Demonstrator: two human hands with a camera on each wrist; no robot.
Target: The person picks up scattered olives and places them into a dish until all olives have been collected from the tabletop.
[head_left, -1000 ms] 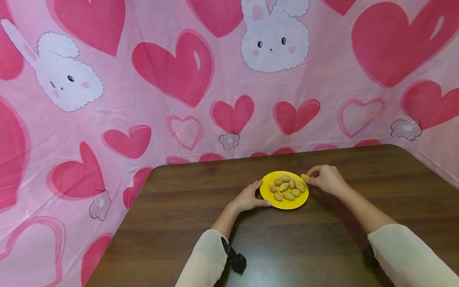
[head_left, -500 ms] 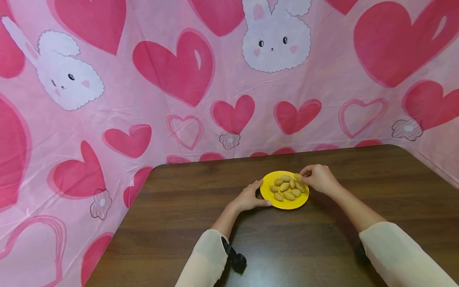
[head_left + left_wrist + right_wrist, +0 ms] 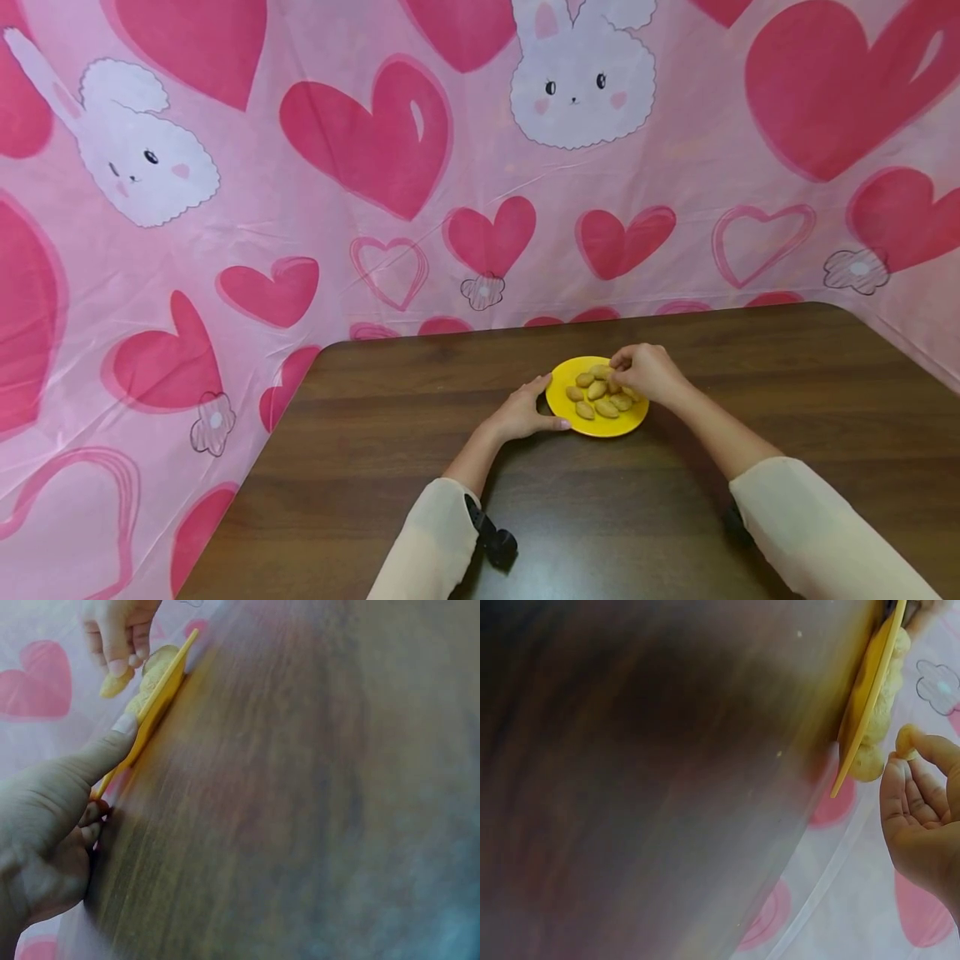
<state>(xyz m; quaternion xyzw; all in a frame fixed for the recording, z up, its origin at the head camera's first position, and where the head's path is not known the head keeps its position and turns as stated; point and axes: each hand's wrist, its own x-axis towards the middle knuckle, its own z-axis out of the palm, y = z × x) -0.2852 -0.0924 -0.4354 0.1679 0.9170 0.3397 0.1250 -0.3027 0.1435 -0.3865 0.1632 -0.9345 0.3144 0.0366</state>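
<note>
A round yellow plate (image 3: 558,402) bears several small oval, golden-tan pieces of food (image 3: 597,389), perhaps little pastries. My left hand (image 3: 516,416) grips the plate's left rim; in the left wrist view its thumb (image 3: 112,746) lies over the edge and fingers are below. Above the plate's right side is my right hand (image 3: 651,372), pinching one more oval piece (image 3: 906,741) between thumb and fingertips. The right wrist view has that piece just apart from the others. From the head it is mostly hidden by the fingers, as are some pieces underneath.
A dark brown wooden table (image 3: 420,433) carries the plate near its far edge. Behind it hangs a pink cloth (image 3: 337,200) printed with hearts and rabbits. A black wrist camera (image 3: 495,546) sticks out from the left sleeve.
My right hand has moved left with its oval piece, from the plate's right edge to over the other pieces. The left hand has kept its grip on the rim.
</note>
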